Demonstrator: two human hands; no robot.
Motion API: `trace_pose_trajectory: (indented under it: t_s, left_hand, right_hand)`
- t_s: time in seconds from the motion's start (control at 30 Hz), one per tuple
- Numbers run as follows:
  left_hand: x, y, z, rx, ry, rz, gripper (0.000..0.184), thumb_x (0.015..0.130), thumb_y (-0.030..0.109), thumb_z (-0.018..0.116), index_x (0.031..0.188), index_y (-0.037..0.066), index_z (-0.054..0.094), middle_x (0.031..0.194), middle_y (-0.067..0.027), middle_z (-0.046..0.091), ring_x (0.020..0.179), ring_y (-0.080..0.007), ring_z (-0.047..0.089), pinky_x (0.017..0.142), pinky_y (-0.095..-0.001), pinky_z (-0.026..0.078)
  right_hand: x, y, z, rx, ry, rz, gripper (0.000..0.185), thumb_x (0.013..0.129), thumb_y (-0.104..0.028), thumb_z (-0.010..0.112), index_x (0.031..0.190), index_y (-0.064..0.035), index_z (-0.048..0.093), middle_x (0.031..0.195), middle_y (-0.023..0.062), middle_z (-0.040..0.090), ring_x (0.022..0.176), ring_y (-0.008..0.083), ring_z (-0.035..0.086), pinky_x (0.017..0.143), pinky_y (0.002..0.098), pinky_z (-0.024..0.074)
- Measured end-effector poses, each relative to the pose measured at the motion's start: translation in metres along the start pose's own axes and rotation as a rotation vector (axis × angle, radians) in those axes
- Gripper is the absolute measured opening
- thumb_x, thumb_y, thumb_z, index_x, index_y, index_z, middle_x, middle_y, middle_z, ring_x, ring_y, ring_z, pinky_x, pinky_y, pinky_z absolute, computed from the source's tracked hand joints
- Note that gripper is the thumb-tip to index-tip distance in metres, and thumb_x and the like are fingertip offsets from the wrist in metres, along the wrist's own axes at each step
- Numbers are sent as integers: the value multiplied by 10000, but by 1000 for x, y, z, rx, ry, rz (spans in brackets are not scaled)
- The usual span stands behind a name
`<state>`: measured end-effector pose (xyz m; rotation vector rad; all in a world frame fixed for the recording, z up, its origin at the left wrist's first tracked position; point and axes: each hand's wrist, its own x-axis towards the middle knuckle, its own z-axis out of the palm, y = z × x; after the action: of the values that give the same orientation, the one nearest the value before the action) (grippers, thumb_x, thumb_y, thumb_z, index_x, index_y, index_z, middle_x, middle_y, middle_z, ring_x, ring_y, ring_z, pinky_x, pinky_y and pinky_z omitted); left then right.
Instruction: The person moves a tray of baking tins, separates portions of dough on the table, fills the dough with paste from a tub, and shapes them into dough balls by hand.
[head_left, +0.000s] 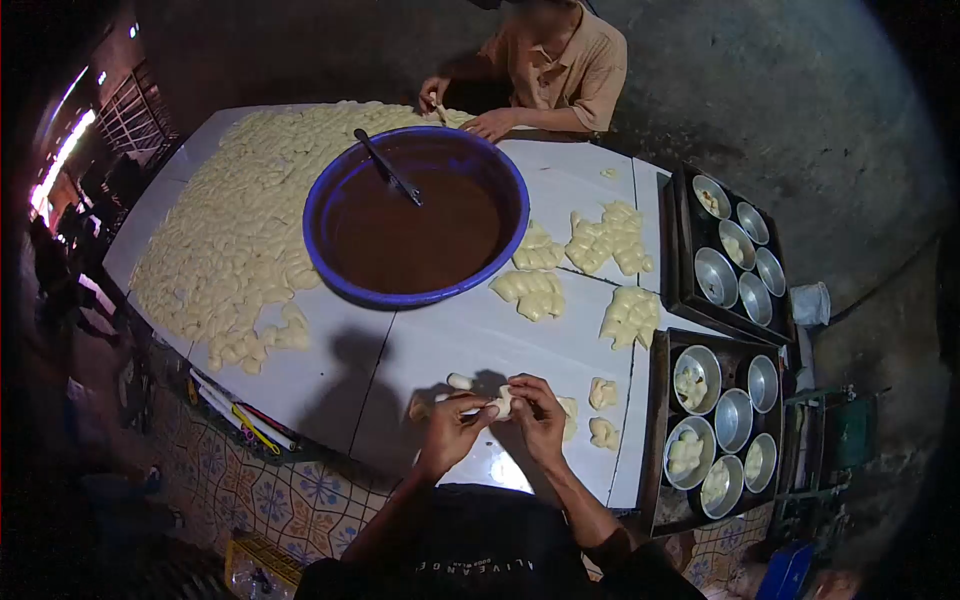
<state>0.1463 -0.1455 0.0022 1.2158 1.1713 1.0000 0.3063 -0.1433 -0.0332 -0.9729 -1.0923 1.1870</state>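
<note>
A small piece of pale dough [503, 403] is pinched between my left hand [456, 430] and my right hand [541, 420], over the white table near its front edge. The fingers of both hands are closed on it. Just beyond my left hand lies a loose dough piece [460, 381]. More dough, partly hidden, rests beside my left fingers. To the right of my right hand sit a flattened dough piece [568, 418] and two small dough clusters [603, 393]. Larger dough clusters [630, 316] lie farther back.
A blue basin [315, 255] of brown filling, with a dark-handled utensil [388, 168], stands mid-table. Dough pieces [220, 240] cover the left side. Dark trays [655, 440] with round metal tins [734, 420], some containing dough, stand right. Another person [560, 70] handles dough at the far edge.
</note>
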Motion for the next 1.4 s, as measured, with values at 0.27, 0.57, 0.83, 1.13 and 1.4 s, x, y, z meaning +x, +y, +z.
trace_pose_trajectory:
  t_s: [0.27,0.57,0.83,1.13,1.4]
  left_hand:
    - [-7,-47,5,-120,136,84,215,820,126,738,926,-21,623,925,-66,613,851,-116,604,714,-246,508]
    - [-27,-15,-25,-307,186,265,572,744,-88,548,1284,38,412,1078,-97,520,947,-183,588,836,-311,490]
    - [17,-76,-12,-1078,490,-379,510,924,396,545,1319,117,386,1147,-183,533,1071,-269,530,999,-402,379]
    - [4,-54,-9,-772,539,-445,584,933,349,506,1395,68,285,1248,-159,480,1099,-262,521,963,-420,390]
    - [-8,-52,-6,-200,339,58,263,928,56,504,1175,-4,570,1053,-97,647,954,-165,603,836,-290,471]
  right_hand:
    - [-19,2,7,-302,-61,159,144,896,-54,621,1021,9,659,810,33,625,669,83,504,636,222,429]
    - [16,19,13,-114,-615,468,482,851,26,587,1321,-34,497,1269,110,567,974,199,618,879,312,492]
    - [73,67,22,-549,-382,69,445,799,108,438,1218,46,575,1235,220,587,1198,267,537,977,308,425]
    - [51,18,1,-912,-296,5,435,780,-40,592,1202,47,526,1224,307,504,1139,462,489,965,464,435]
    - [19,3,-8,-669,-452,55,349,740,-1,691,1087,-1,656,1069,143,554,1018,279,576,859,335,484]
